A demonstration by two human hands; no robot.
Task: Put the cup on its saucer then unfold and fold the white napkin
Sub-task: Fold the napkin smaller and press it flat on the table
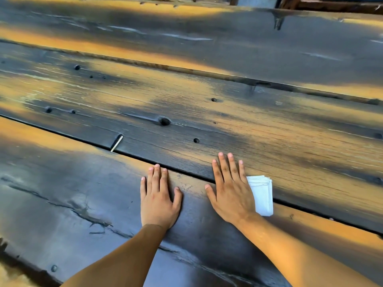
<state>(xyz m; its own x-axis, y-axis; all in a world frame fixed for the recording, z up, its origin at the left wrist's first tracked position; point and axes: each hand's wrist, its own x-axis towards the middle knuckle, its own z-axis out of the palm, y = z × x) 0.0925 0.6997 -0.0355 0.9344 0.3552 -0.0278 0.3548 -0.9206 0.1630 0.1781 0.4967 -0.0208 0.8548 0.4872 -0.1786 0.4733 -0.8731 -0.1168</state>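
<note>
Both hands lie flat and palm-down on a dark, weathered plank table, fingers spread and holding nothing. The left hand rests on the nearest plank, just short of the seam between boards; the right hand lies across that seam, and its outer edge overlaps or touches the white napkin, which sits just to its right, toward the table's near edge. The napkin is folded into a small, narrow stack, with several layered edges fanned at its far end. Neither cup nor saucer is in view, so how that part of the task stands cannot be told from here. The napkin looks like thin paper or soft cloth, which of the two is unclear: light, limp, with no stiffness of its own, likely to slide a little on the worn wood and to crease wherever it is pinched. A sensible hold would be a light pinch on the top layer at the fanned far end, where the plies separate, while the other hand pins the lower layers against the plank so the stack opens rather than lifting whole.
</note>
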